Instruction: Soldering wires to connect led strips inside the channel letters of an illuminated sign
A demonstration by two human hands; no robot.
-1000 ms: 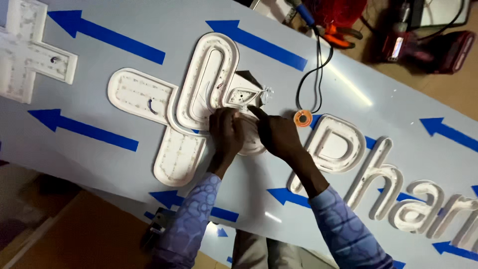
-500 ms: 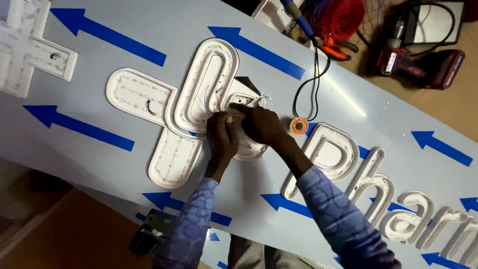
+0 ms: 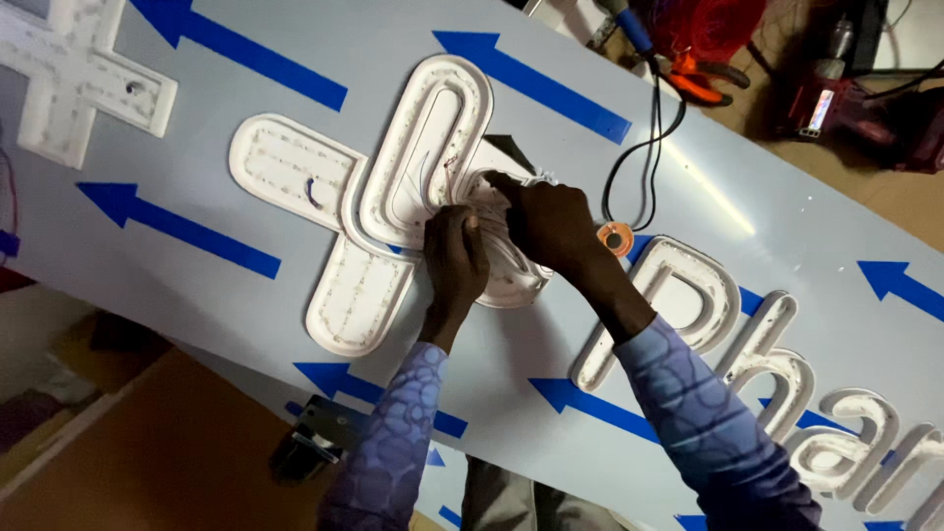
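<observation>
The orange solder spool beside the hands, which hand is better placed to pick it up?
The right hand, probably. The orange solder spool lies just past its wrist on the sign panel, while the left hand sits farther away, fingers in the wires of the white cross-shaped letter.

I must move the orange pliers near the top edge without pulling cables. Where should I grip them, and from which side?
Grip the orange pliers around both handles, probably from the right, floor side: the handles splay that way, while the black cable and a blue-handled tool crowd the left. The jaw end is hard to make out.
</observation>
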